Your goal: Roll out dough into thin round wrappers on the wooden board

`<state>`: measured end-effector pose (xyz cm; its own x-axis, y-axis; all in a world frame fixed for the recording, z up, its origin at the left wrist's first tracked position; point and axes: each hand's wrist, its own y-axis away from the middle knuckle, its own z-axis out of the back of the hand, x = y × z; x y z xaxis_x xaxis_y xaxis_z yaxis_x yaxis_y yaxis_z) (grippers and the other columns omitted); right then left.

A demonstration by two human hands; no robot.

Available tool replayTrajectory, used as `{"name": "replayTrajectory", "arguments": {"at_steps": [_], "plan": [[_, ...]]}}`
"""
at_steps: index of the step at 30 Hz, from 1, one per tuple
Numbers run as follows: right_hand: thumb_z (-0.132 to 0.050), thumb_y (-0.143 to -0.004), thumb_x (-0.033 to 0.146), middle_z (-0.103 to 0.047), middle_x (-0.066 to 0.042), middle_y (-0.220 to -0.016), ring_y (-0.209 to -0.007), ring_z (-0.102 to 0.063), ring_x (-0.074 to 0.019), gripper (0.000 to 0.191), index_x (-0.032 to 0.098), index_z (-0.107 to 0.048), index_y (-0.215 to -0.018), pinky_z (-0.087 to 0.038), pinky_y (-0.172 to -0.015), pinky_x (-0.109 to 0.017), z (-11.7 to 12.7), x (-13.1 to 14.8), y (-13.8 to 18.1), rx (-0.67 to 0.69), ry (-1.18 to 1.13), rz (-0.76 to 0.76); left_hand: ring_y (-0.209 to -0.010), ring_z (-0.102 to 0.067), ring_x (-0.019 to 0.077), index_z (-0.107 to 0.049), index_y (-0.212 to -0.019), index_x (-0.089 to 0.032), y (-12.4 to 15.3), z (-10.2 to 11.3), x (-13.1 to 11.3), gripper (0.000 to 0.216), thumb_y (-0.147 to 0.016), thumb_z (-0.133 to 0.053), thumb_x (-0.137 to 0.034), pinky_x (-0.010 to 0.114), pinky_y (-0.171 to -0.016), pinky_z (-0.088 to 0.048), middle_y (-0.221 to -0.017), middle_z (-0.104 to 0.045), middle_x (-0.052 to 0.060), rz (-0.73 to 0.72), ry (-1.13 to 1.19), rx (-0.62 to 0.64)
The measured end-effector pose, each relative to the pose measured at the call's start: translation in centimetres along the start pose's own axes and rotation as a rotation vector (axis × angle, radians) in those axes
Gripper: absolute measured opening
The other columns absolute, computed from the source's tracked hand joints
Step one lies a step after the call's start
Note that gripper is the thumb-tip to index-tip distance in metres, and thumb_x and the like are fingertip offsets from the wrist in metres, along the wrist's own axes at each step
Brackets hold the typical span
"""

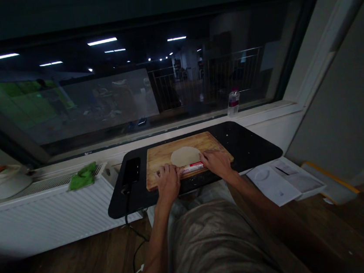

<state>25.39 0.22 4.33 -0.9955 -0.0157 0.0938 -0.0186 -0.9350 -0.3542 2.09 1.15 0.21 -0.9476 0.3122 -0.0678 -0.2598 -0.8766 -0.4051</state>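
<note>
A flat, pale round of dough (186,155) lies on a wooden cutting board (158,156). Along the dough's near edge runs a rolling pin (192,167), with red and white printing on its middle. My left hand (168,181) is closed over the left end of the pin. At the right end, my right hand (217,162) is closed on it too, close to the dough's edge. Both ends of the pin are hidden beneath my fingers.
The board rests on a small black table (251,144). A phone (131,170) with a cable lies on its left. A bottle (233,102) stands on the windowsill, a green cloth (83,176) on the radiator (53,221). A white box (282,180) is at the right.
</note>
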Motion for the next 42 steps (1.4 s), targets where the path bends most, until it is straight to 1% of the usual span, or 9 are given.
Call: {"name": "replayTrajectory", "arguments": {"at_steps": [11, 15, 20, 23, 28, 31, 35, 37, 42], "plan": [[-0.040, -0.121, 0.036, -0.086, -0.015, -0.122, -0.114, -0.081, -0.0282, 0.052, 0.017, -0.088, -0.116, -0.052, -0.092, -0.031, -0.1, 0.1, -0.4, 0.010, 0.024, -0.021, -0.118, -0.061, 0.0363, -0.075, -0.119, -0.017, -0.1, -0.1, 0.0, 0.038, -0.117, -0.047, -0.043, 0.052, -0.102, -0.046, -0.126, -0.071, 0.018, -0.012, 0.006, -0.027], [-0.040, -0.121, 0.035, -0.086, -0.015, -0.123, -0.113, -0.081, -0.0281, 0.053, 0.017, -0.089, -0.116, -0.052, -0.093, -0.031, 0.0, 0.1, -0.9, 0.018, 0.018, -0.012, -0.119, -0.060, 0.0372, -0.075, -0.121, -0.016, -0.3, -0.2, -0.2, 0.040, -0.117, -0.047, -0.044, 0.053, -0.102, -0.046, -0.125, -0.071, 0.019, 0.001, 0.008, -0.027], [-0.041, -0.121, 0.037, -0.087, -0.016, -0.120, -0.108, -0.082, -0.0267, 0.052, 0.018, -0.089, -0.115, -0.053, -0.091, -0.030, -0.4, -0.1, -1.5, 0.026, 0.002, -0.033, -0.116, -0.059, 0.0376, -0.074, -0.120, -0.015, -0.6, -0.4, -0.6, 0.048, -0.118, -0.038, -0.047, 0.053, -0.100, -0.047, -0.125, -0.069, 0.020, 0.019, -0.009, -0.049], [-0.041, -0.120, 0.037, -0.086, -0.015, -0.123, -0.108, -0.081, -0.0260, 0.049, 0.019, -0.087, -0.119, -0.053, -0.093, -0.030, -1.0, -0.3, -2.1, 0.013, -0.024, -0.042, -0.115, -0.060, 0.0380, -0.074, -0.120, -0.016, -0.8, -0.6, -0.9, 0.050, -0.118, -0.035, -0.048, 0.053, -0.100, -0.047, -0.127, -0.068, 0.021, 0.041, -0.009, -0.065], [-0.043, -0.118, 0.031, -0.083, -0.014, -0.129, -0.120, -0.073, -0.0280, 0.041, 0.020, -0.082, -0.123, -0.050, -0.104, -0.034, -1.9, -0.8, -3.7, -0.043, -0.026, 0.014, -0.119, -0.061, 0.0408, -0.073, -0.131, -0.017, -1.2, -1.0, -1.2, 0.052, -0.116, -0.037, -0.053, 0.060, -0.106, -0.047, -0.132, -0.069, 0.022, 0.042, 0.025, -0.075], [-0.041, -0.119, 0.032, -0.080, -0.015, -0.130, -0.123, -0.068, -0.0289, 0.041, 0.020, -0.080, -0.125, -0.046, -0.111, -0.037, -2.3, -1.2, -4.7, -0.066, -0.003, 0.045, -0.130, -0.061, 0.0411, -0.070, -0.139, -0.019, -1.3, -1.4, -1.0, 0.050, -0.116, -0.040, -0.052, 0.065, -0.118, -0.043, -0.146, -0.067, 0.022, 0.031, 0.061, -0.094], [-0.039, -0.119, 0.035, -0.077, -0.015, -0.136, -0.131, -0.062, -0.0321, 0.043, 0.020, -0.078, -0.130, -0.043, -0.116, -0.044, -2.5, -1.2, -5.5, -0.055, 0.018, 0.065, -0.140, -0.059, 0.0400, -0.067, -0.143, -0.020, -2.0, -1.5, -0.3, 0.050, -0.118, -0.034, -0.047, 0.071, -0.126, -0.037, -0.159, -0.063, 0.021, 0.002, 0.111, -0.081], [-0.039, -0.119, 0.034, -0.076, -0.016, -0.140, -0.133, -0.061, -0.0335, 0.043, 0.020, -0.078, -0.132, -0.042, -0.118, -0.047, -2.5, -1.1, -5.9, -0.038, 0.024, 0.057, -0.142, -0.058, 0.0392, -0.066, -0.143, -0.021, -2.7, -1.5, 0.1, 0.050, -0.119, -0.031, -0.046, 0.071, -0.127, -0.038, -0.161, -0.062, 0.020, -0.019, 0.139, -0.055], [-0.039, -0.119, 0.037, -0.075, -0.016, -0.144, -0.139, -0.058, -0.0349, 0.045, 0.020, -0.077, -0.136, -0.038, -0.122, -0.050, -3.0, -0.7, -7.3, 0.000, 0.013, 0.042, -0.151, -0.054, 0.0381, -0.067, -0.144, -0.024, -5.2, -1.9, 1.2, 0.046, -0.118, -0.035, -0.045, 0.069, -0.131, -0.035, -0.160, -0.064, 0.017, -0.031, 0.164, -0.002]]}}
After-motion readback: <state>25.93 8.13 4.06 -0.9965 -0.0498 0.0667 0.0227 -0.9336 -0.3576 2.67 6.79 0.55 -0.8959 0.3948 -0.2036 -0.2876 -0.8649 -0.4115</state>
